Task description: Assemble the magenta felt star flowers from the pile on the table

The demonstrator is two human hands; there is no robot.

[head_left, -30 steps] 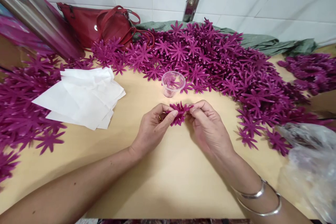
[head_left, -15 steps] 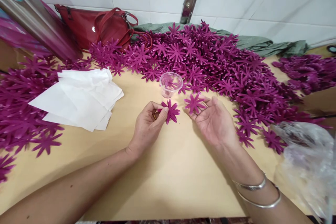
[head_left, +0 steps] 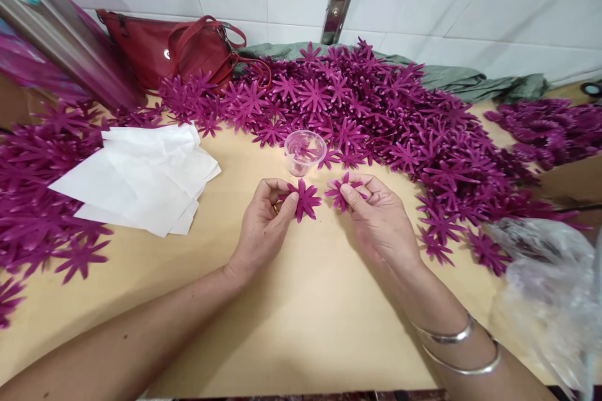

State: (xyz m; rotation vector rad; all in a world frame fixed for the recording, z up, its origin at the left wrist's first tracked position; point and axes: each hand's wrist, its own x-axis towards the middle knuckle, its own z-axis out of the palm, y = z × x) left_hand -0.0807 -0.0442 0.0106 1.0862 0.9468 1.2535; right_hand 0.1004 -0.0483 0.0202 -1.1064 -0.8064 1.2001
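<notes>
Between thumb and fingers, my left hand (head_left: 270, 216) pinches a purple fabric flower (head_left: 308, 200) with long narrow petals. A second purple flower (head_left: 336, 193) is gripped by my right hand (head_left: 383, 216), whose thumb presses on its middle. The two flowers are held side by side, a small gap apart, above the tabletop (head_left: 301, 313). Just behind them stands a small clear plastic cup (head_left: 305, 151); what it holds, if anything, is hard to make out. Two silver bangles (head_left: 463, 351) circle my right wrist.
A large heap of purple flowers (head_left: 357, 100) spreads along the back and right, with another pile (head_left: 42, 200) at left. White paper sheets (head_left: 141, 178) lie left of my hands. A red handbag (head_left: 145, 50) leans at the wall; a clear plastic bag (head_left: 550, 288) sits right.
My right thumb has come down onto the flower that lay on my open fingers, and the hand has turned to pinch it. My left hand stays nearly still with its flower.
</notes>
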